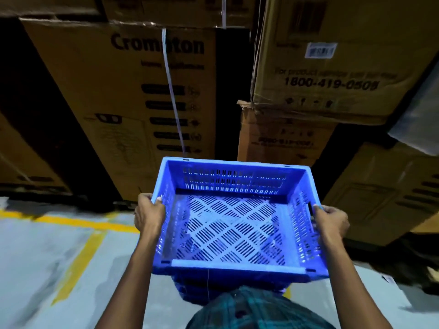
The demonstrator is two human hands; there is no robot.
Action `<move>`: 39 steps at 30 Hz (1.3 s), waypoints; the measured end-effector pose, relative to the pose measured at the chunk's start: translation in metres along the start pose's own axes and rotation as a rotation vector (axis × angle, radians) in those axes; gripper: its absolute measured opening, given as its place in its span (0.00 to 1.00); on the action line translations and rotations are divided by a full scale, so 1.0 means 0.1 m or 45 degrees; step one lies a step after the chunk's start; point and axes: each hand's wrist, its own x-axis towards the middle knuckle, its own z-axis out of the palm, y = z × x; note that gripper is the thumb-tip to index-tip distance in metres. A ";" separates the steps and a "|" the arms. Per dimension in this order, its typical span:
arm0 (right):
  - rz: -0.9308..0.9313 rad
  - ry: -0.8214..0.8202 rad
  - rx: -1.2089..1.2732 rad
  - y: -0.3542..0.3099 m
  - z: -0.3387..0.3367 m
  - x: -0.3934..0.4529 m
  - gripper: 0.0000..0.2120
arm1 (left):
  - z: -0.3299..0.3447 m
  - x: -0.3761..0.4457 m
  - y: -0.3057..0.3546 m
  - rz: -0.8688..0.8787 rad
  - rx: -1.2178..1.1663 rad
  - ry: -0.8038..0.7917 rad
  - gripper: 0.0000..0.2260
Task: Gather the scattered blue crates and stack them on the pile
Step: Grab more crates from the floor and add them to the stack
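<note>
Crate (234, 224), blue and empty, is gripped at its side rims by left hand (149, 216) and right hand (331, 220), above more crates (190, 289).

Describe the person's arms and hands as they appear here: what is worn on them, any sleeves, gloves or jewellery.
Both forearms are bare up to the bottom edge of the picture, with no sleeve in view. The left hand and the right hand wear no gloves; no ring, watch or bracelet shows on the parts visible. Low in the picture, between the arms, lies dark green and teal checked cloth, part of the person's clothing.
</note>
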 end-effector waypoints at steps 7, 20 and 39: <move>0.088 0.168 -0.059 -0.33 0.04 -0.21 0.06 | 0.43 0.41 0.02 0.020 0.043 -0.194 0.09; -0.026 0.176 -0.258 -0.59 0.35 -0.03 0.15 | 0.61 0.79 0.31 0.162 0.031 -0.320 0.10; -0.276 -0.084 -1.067 -0.33 0.23 -0.75 0.37 | 0.49 0.84 0.17 0.446 0.284 -0.435 0.10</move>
